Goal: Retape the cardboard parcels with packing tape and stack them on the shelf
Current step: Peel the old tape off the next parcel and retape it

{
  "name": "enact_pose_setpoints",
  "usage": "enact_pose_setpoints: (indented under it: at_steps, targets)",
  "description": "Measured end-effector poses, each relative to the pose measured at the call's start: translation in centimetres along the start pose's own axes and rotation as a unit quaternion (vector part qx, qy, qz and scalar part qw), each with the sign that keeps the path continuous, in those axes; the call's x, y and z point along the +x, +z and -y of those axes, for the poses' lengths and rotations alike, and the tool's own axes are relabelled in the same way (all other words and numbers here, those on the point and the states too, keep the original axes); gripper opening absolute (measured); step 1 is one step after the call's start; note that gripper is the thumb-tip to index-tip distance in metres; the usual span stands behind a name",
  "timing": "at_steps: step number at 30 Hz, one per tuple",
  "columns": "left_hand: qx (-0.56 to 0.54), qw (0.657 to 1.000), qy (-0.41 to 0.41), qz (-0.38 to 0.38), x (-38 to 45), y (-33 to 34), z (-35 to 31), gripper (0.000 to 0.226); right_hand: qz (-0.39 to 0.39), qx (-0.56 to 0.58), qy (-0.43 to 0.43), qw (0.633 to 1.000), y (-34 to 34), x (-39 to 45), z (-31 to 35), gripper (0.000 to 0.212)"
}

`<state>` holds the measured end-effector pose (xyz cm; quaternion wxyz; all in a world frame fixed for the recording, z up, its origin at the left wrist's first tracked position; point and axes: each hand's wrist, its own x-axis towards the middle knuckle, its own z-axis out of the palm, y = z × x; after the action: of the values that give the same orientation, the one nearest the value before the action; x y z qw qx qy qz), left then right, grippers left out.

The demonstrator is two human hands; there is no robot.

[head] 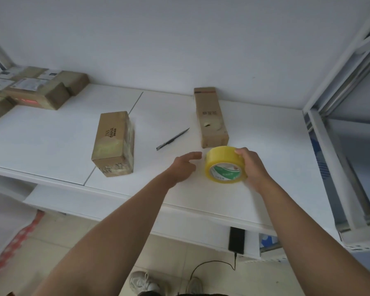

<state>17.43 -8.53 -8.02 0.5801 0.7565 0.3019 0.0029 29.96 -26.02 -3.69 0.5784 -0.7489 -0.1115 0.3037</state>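
Right hand (252, 165) grips the yellow tape roll (223, 164) on edge; left hand (183, 165), fingers loosely spread, probably reaches to find its end.

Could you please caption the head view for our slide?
Right hand grips yellow tape roll on white table; left hand open beside it.
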Motion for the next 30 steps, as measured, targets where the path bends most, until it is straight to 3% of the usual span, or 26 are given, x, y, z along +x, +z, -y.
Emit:
enact_pose_setpoints:
  at_steps: [6,12,16,20,26,30]
  targets:
    - [0.083,0.994,-0.035,0.063,0.9,-0.9,-1.2,0.006,-0.007,0.005,0.012,1.000,-0.3,0.3,-0.7,0.026]
    - [-0.021,0.998,-0.029,0.056,0.5,-2.3,-1.3,0.017,0.000,-0.004,0.001,1.000,-0.2,0.2,-0.6,0.027]
    - [-0.097,0.992,-0.041,0.064,-0.5,-3.2,-1.4,0.004,0.007,-0.012,0.006,1.000,-0.1,0.3,-0.3,0.023]
    - [-0.075,0.995,-0.062,0.024,-1.1,-3.3,-2.1,0.004,0.012,-0.059,-0.016,0.998,0.1,0.1,0.1,0.022]
    - [-0.034,0.993,-0.109,-0.020,-2.0,-3.0,-2.6,0.011,0.046,-0.159,-0.082,0.983,0.8,-0.6,1.1,0.040]
    - [0.029,0.991,-0.122,-0.047,-2.4,-3.0,-2.6,0.010,0.078,-0.224,-0.108,0.965,1.7,-0.9,1.9,0.033]
